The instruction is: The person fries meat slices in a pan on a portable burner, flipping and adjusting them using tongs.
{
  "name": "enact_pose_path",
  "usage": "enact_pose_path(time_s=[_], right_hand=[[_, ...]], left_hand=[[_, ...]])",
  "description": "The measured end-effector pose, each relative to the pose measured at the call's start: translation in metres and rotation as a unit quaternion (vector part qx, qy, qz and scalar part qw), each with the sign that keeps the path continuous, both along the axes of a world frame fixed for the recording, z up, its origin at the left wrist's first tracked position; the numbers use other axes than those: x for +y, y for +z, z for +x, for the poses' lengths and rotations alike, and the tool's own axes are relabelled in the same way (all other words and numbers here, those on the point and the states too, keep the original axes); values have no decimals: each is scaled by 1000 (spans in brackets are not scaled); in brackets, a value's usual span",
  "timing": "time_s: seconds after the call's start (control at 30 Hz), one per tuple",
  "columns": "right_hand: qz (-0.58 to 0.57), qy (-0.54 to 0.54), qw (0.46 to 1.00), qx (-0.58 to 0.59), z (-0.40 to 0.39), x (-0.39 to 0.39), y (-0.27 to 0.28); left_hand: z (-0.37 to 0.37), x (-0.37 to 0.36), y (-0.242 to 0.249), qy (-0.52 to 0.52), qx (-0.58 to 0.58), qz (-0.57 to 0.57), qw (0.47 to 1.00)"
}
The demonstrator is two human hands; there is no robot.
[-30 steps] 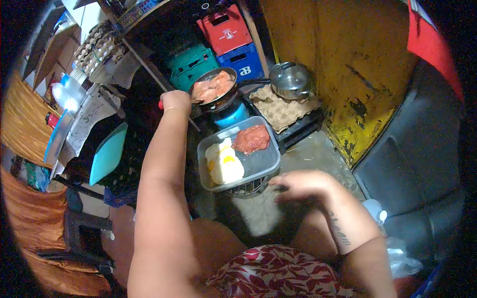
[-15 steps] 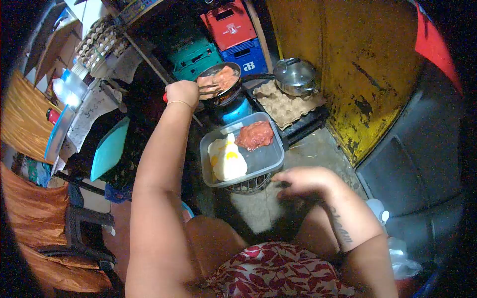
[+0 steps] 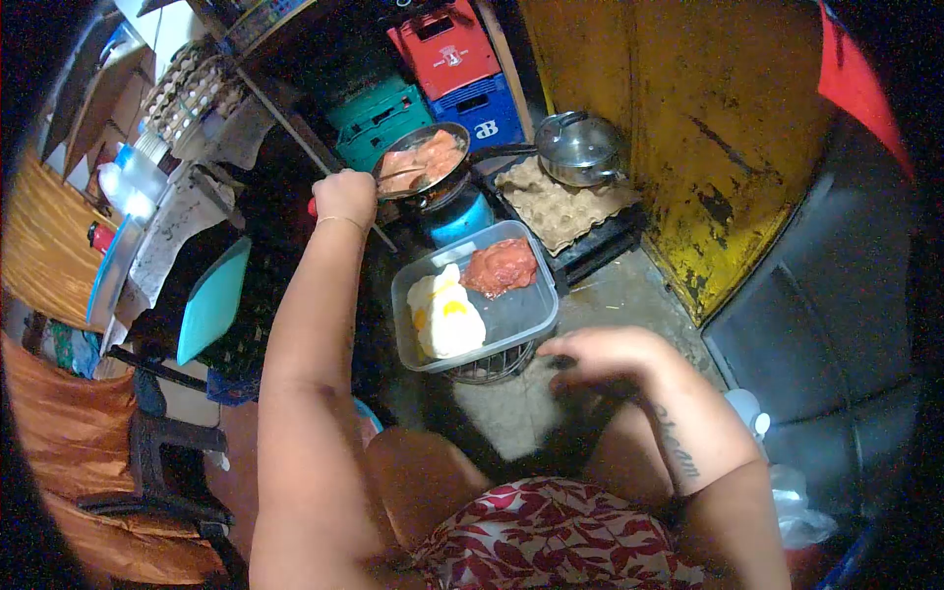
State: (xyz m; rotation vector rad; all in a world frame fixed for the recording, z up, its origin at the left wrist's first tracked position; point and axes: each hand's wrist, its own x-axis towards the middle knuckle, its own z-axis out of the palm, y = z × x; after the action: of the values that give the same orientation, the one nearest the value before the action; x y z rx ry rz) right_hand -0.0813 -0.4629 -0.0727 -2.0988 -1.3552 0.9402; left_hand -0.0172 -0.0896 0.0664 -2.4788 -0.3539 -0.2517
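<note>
My left hand (image 3: 346,200) is closed around the red handle of a slotted turner (image 3: 401,175), whose head is in the frying pan (image 3: 464,163). Pink pieces of meat (image 3: 433,155) lie in that pan, over a burner on a blue base (image 3: 462,218). Nearer to me, a clear plastic container (image 3: 521,313) holds fried eggs (image 3: 447,320) on its left and a mound of reddish meat (image 3: 501,266) at its upper right. Close to the container's lower right side is my right hand (image 3: 600,356), holding nothing, with its fingers loosely extended and partly in shadow.
A lidded pot (image 3: 578,149) stands beside an egg carton (image 3: 560,206) on the right-hand stove. Behind are red (image 3: 447,49), blue (image 3: 479,113) and green crates (image 3: 383,123). Egg trays (image 3: 197,93) are stacked at upper left. A yellow panel (image 3: 688,167) rises at right.
My left hand has moved slightly left and down, and the turner's head has tilted to a thin edge among the meat. My right hand has hardly moved. The whole view has shifted slightly.
</note>
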Motion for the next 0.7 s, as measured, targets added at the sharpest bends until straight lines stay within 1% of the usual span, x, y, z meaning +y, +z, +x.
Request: enact_pose_path(time_s=[0.13, 0.23, 0.3, 0.37, 0.43, 0.47, 0.53, 0.57, 0.63, 0.7], right_hand=[[7, -13, 1000, -7, -2, -1, 5], [-1, -17, 1000, -3, -4, -2, 13], [-4, -19, 1000, 10, -2, -1, 10], [-6, -20, 1000, 23, 0, 1, 2], [20, -12, 1000, 11, 1, 1, -6], [20, -12, 1000, 11, 1, 0, -5], [6, 5, 1000, -10, 2, 0, -3], [5, 3, 1000, -9, 2, 0, -2], [-30, -7, 999, 11, 2, 1, 0], [-31, -6, 999, 17, 1, 1, 7]], left_hand=[[5, 2, -4, -25, -4, 19, 999], [6, 2, -15, -23, -11, -4, 1000], [6, 0, -25, -5, -17, -53, 998], [5, -2, -35, 4, -28, -72, 997], [3, -3, -43, 22, -38, -97, 994], [2, -2, -46, 21, -38, -97, 994], [6, -1, -55, 37, -52, -137, 989], [8, 0, -56, 35, -51, -137, 989], [11, 3, -57, 49, -74, -208, 974], [10, 0, -47, 57, -70, -228, 969]])
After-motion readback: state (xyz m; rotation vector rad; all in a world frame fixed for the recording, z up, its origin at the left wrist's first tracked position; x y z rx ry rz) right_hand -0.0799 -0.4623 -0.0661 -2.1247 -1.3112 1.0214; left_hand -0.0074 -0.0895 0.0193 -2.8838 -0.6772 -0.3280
